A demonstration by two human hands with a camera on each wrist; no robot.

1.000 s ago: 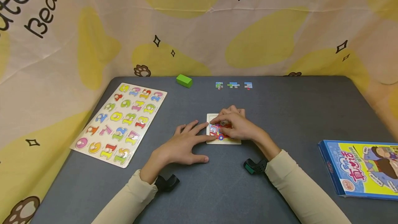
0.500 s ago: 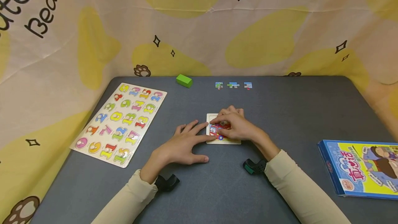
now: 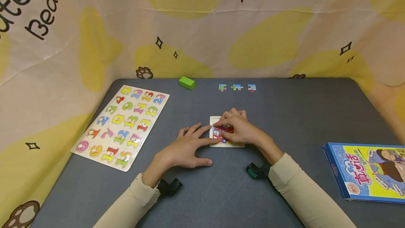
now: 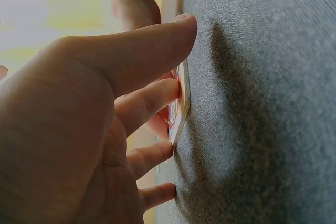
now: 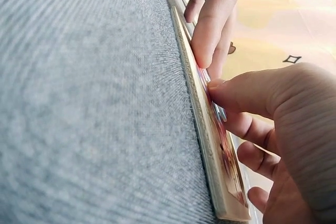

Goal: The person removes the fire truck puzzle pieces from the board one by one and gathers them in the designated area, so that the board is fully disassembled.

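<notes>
A small wooden jigsaw tray (image 3: 216,119) with a red vehicle picture lies flat on the grey table, partly covered by both hands. My left hand (image 3: 186,150) has its fingers spread, and its fingertips touch the tray's left side and lower left corner. From the right, my right hand (image 3: 241,129) reaches over the picture. Its thumb and index finger pinch a puzzle piece (image 5: 220,113) in the tray, as the right wrist view shows; most of that piece is hidden. In the left wrist view the tray's edge (image 4: 185,95) shows behind the fingers.
Three loose puzzle pieces (image 3: 236,87) lie in a row at the back, with a green block (image 3: 187,83) to their left. A number peg board (image 3: 121,127) lies at the left. A blue and yellow box (image 3: 367,173) sits at the right edge.
Both hands stay almost where they were on the tray. The right hand has shifted only very slightly to the left; the whole head view has also moved a little.
</notes>
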